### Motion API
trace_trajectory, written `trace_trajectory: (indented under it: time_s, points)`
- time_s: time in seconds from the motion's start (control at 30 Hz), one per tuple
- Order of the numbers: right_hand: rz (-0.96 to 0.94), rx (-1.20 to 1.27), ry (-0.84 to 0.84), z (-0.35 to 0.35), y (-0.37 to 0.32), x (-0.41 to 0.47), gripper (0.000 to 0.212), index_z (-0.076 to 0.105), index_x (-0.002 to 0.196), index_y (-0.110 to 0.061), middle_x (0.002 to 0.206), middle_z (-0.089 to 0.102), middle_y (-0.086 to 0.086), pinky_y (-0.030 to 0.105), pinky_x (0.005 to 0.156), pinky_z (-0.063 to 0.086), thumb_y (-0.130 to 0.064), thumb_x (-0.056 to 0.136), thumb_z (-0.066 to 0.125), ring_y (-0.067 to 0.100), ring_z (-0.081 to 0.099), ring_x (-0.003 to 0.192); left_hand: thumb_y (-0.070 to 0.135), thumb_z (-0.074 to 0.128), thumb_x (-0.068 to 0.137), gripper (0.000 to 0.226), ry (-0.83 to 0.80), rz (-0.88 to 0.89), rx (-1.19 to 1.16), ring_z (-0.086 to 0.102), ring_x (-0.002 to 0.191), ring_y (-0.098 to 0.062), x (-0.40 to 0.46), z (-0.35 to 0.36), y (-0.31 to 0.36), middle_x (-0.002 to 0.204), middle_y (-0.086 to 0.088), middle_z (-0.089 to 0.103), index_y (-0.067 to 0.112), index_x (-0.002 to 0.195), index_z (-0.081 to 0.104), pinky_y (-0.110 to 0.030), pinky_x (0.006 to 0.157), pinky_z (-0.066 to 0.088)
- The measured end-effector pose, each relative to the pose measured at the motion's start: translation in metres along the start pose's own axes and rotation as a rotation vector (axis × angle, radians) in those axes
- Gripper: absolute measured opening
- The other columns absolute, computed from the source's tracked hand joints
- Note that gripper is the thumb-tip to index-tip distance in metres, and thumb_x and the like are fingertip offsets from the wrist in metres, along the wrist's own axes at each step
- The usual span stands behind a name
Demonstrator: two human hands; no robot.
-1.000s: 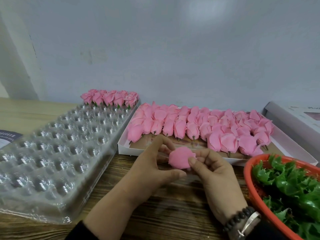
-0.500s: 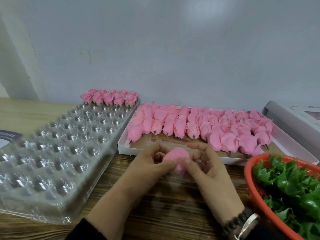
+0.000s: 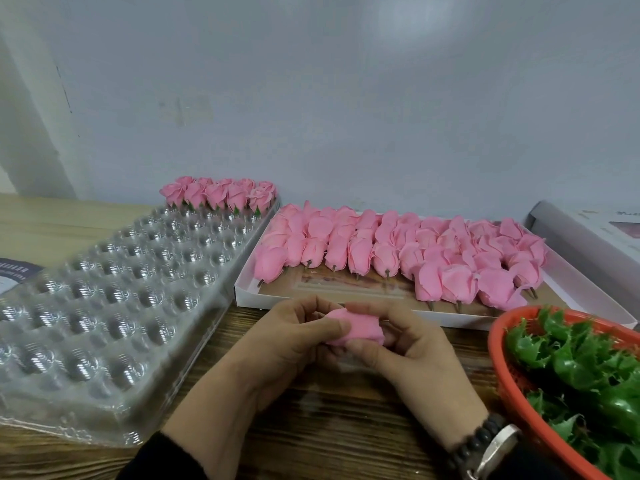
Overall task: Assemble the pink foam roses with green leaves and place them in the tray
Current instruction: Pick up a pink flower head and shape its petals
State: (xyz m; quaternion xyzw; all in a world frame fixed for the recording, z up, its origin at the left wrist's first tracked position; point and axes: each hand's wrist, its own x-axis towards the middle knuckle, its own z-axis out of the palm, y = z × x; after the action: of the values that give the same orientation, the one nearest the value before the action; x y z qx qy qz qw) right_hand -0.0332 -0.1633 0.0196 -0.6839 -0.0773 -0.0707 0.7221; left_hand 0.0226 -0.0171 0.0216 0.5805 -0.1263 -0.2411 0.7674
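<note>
- Wood-grain surface under a pale wall; I work just in front of the white box of loose pink heads.
- One pink rose sits between my hands, lifted off the wood: left hand thumb pressed on its side, right hand fingers curled round it from behind.
- Best, I judge, to grip lightly so the foam petals don't crease, and keep the stem end free for a leaf from the red basket.
- Clear tray at my left holds one finished row at its far end.
- Against a second ago, the rose lies more sideways and my hands have closed in.
</note>
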Motion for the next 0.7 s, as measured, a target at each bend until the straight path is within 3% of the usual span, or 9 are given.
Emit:
trace_trajectory:
  time_s: [0.2,0.37,0.47,0.6,0.7]
  points:
    - [0.006,0.167,0.037,-0.001,-0.001,0.000,0.026,0.067,0.093,-0.004,0.077,0.073,0.011,0.015,0.059,0.052,0.014,0.076,0.058,0.009,0.067,0.063,0.007,0.069,0.063,0.010,-0.027,0.007,-0.027,0.060,0.058,-0.013,-0.001,-0.001,0.001,0.077,-0.012,0.066,0.016,0.067,0.073,-0.019,0.051,0.050]
    - [-0.024,0.151,0.116,-0.003,0.003,0.002,0.020,0.068,0.085,-0.003,0.061,0.068,0.004,0.013,0.055,0.050,0.012,0.073,0.061,0.006,0.063,0.054,0.010,0.078,0.066,0.013,-0.047,0.008,-0.011,0.063,0.063,-0.014,0.000,-0.003,-0.001,0.084,-0.015,0.066,0.013,0.078,0.074,-0.019,0.052,0.051]
    - [-0.015,0.101,0.215,-0.007,0.007,0.005,0.017,0.070,0.080,-0.007,0.061,0.065,0.007,0.016,0.058,0.051,0.008,0.071,0.067,0.009,0.059,0.054,0.026,0.071,0.065,0.031,0.106,0.029,0.044,0.060,0.056,-0.010,0.003,-0.003,0.000,0.073,-0.009,0.065,0.006,0.089,0.066,-0.017,0.046,0.047]
    - [0.020,0.058,0.250,-0.008,0.009,0.008,0.016,0.070,0.081,-0.006,0.062,0.061,0.011,0.017,0.058,0.050,0.008,0.074,0.066,0.011,0.056,0.053,0.018,0.063,0.084,0.006,0.473,0.325,0.485,0.053,0.054,-0.004,0.004,0.004,0.001,0.069,-0.001,0.060,0.014,0.079,0.061,-0.013,0.050,0.042]
    - [0.008,0.049,0.218,-0.006,0.008,0.006,0.014,0.070,0.086,-0.002,0.071,0.065,0.016,0.019,0.060,0.049,0.007,0.076,0.065,0.017,0.055,0.061,0.014,0.067,0.081,0.011,0.439,0.551,0.644,0.051,0.060,0.001,-0.006,0.035,0.002,0.067,0.005,0.057,0.022,0.075,0.061,-0.009,0.058,0.040]
